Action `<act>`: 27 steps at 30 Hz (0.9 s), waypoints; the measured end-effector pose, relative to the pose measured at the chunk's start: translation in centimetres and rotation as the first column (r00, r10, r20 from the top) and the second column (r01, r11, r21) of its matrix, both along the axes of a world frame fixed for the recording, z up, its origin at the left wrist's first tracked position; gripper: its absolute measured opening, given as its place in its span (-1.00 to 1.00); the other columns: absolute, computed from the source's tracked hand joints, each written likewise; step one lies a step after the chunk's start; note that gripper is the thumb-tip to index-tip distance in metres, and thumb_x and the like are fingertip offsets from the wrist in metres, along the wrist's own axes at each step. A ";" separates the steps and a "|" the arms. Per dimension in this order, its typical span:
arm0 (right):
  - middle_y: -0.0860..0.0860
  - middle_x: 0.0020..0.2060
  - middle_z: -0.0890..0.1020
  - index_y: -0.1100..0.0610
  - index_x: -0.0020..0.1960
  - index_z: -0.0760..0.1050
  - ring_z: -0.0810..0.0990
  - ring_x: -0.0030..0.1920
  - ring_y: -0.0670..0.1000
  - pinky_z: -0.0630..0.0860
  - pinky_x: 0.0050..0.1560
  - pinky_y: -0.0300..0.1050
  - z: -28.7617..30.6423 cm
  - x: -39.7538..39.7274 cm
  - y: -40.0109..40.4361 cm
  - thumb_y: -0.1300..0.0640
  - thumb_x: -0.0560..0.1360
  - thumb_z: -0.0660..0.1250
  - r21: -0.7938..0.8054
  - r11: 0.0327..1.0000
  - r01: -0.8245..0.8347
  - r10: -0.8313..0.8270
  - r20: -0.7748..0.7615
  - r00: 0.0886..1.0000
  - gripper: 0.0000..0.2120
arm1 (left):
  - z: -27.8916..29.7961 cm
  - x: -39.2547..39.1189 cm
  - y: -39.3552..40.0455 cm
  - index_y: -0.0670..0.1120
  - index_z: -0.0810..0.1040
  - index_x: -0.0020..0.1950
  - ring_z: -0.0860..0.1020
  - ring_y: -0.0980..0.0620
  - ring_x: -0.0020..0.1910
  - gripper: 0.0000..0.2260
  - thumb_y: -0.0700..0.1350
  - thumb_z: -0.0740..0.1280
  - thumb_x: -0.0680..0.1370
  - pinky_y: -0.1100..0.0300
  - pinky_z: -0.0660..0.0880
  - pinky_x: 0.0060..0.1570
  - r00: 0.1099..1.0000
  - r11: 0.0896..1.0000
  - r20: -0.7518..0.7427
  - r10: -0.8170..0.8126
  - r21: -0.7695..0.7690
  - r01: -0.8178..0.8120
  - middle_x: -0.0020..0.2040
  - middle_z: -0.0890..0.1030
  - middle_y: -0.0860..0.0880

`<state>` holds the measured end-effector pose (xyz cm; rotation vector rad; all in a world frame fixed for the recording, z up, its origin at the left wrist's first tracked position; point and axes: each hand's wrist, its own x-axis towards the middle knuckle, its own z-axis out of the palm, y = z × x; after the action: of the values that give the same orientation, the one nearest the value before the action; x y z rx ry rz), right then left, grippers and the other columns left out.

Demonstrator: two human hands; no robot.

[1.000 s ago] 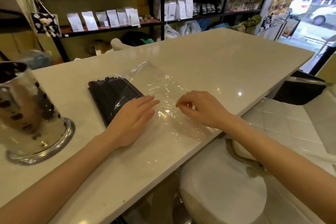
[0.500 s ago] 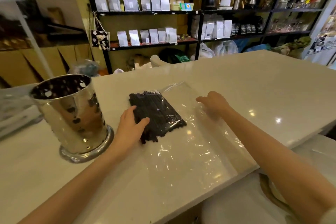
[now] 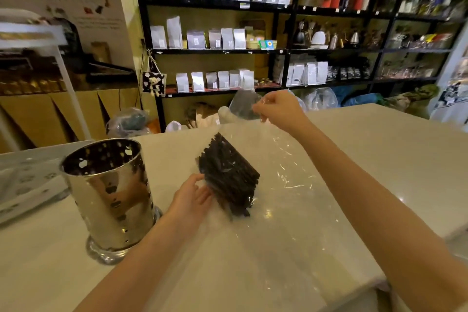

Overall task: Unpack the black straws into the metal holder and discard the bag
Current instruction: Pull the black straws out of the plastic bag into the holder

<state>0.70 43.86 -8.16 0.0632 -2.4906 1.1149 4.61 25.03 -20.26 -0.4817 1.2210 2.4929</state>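
Note:
A bundle of black straws (image 3: 228, 175) sits inside a clear plastic bag (image 3: 286, 167) on the white counter, tilted up on its side. My left hand (image 3: 192, 197) presses against the bundle's near left side through the plastic. My right hand (image 3: 278, 109) pinches the bag's far top edge and holds it lifted above the counter. The shiny perforated metal holder (image 3: 109, 192) stands upright and open-topped just left of my left hand, with no straws visible in it.
The white counter (image 3: 379, 159) stretches right and toward me, with its edge at the lower right. A pale tray-like object (image 3: 25, 185) lies left of the holder. Black shelves with white pouches and kettles (image 3: 228, 40) line the far wall.
My right hand has lifted the bag's far edge up off the counter. The straw bundle has tipped from lying flat onto its side, against my left hand. The camera view rose.

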 end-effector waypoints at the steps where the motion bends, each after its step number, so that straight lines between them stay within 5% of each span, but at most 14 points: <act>1: 0.01 -0.48 0.50 0.15 -0.42 0.48 0.46 -0.43 -0.11 0.40 -0.34 -0.31 1.2 0.1 -0.5 0.19 0.45 0.34 -0.008 1.000 -0.028 0.028 -0.013 1.000 -0.73 | 0.0 -0.4 0.1 -0.28 0.21 0.34 0.48 -0.07 0.15 -0.46 -0.18 0.31 0.42 0.10 0.39 0.23 0.999 0.999 0.025 -0.020 0.050 0.019 0.18 0.47 -0.19; 3: 0.01 -0.47 0.50 0.25 -0.29 0.57 0.46 -0.43 -0.10 0.40 -0.39 -0.35 2.8 0.3 -1.6 0.17 0.45 0.36 0.022 0.995 -0.093 0.093 -0.001 0.996 -0.81 | 0.0 -1.0 0.3 -0.30 0.21 0.33 0.47 -0.08 0.18 -0.43 -0.12 0.33 0.41 0.10 0.38 0.25 0.997 0.996 0.044 -0.066 0.060 0.063 0.21 0.44 -0.19; 7: 0.06 -0.37 0.56 0.30 -0.16 0.60 0.50 -0.37 -0.08 0.48 -0.29 -0.26 4.9 0.1 -3.4 0.18 0.44 0.37 0.032 0.977 -0.212 0.214 -0.097 0.972 -0.84 | 0.7 -0.7 0.9 -0.25 0.28 0.18 0.44 -0.09 -0.05 -0.52 -0.01 0.34 0.41 0.11 0.42 -0.08 0.987 0.991 0.092 -0.132 0.025 0.130 0.00 0.41 -0.19; 11: 0.10 -0.36 0.58 0.27 -0.16 0.60 0.49 -0.36 -0.06 0.50 -0.20 -0.15 6.4 -0.3 -5.2 0.17 0.44 0.36 0.127 0.956 -0.265 0.279 -0.113 0.954 -0.85 | 0.8 -0.2 0.4 -0.27 0.15 0.36 0.43 -0.16 0.19 -0.23 0.07 0.38 0.32 0.02 0.35 0.20 0.967 0.967 0.094 -0.238 0.113 0.227 0.28 0.39 -0.27; 15: 0.01 -0.48 0.49 0.29 -0.18 0.58 0.43 -0.55 -0.20 0.42 -0.42 -0.36 8.8 -0.5 -6.3 0.17 0.44 0.37 0.007 0.948 -0.318 0.314 -0.171 0.934 -0.84 | 1.6 0.4 0.4 -0.31 0.31 0.31 0.49 -0.20 0.18 -0.20 0.10 0.44 0.22 -0.03 0.43 0.15 0.945 0.888 0.009 -0.327 0.344 0.304 0.21 0.52 -0.25; 21: -0.06 -0.56 0.42 0.20 -0.22 0.55 0.28 -0.60 -0.15 0.20 -0.59 -0.33 13.5 -0.4 -7.3 0.16 0.45 0.37 -0.308 0.839 -0.448 0.340 -0.347 0.874 -0.88 | 7.3 1.0 -0.9 -0.26 0.54 0.07 0.59 -0.12 -0.15 -0.52 -0.03 0.46 0.25 0.08 0.57 -0.10 0.977 0.792 -0.202 -0.070 0.585 0.178 -0.09 0.62 -0.23; 27: -0.12 -0.67 0.38 0.11 -0.25 0.47 0.23 -0.66 -0.16 0.12 -0.67 -0.33 15.6 -1.6 -8.9 0.18 0.50 0.30 -0.443 0.717 -0.539 0.355 -0.433 0.829 -0.86 | 13.3 1.2 -6.4 -0.23 0.51 0.13 0.62 -0.13 -0.11 -0.58 -0.14 0.43 0.31 0.05 0.59 -0.06 0.947 0.869 -0.311 0.081 0.487 0.086 0.09 0.59 -0.30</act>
<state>-0.92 34.94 7.47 0.6713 -1.8143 1.8256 5.83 18.66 -6.99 0.0672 0.6121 2.8174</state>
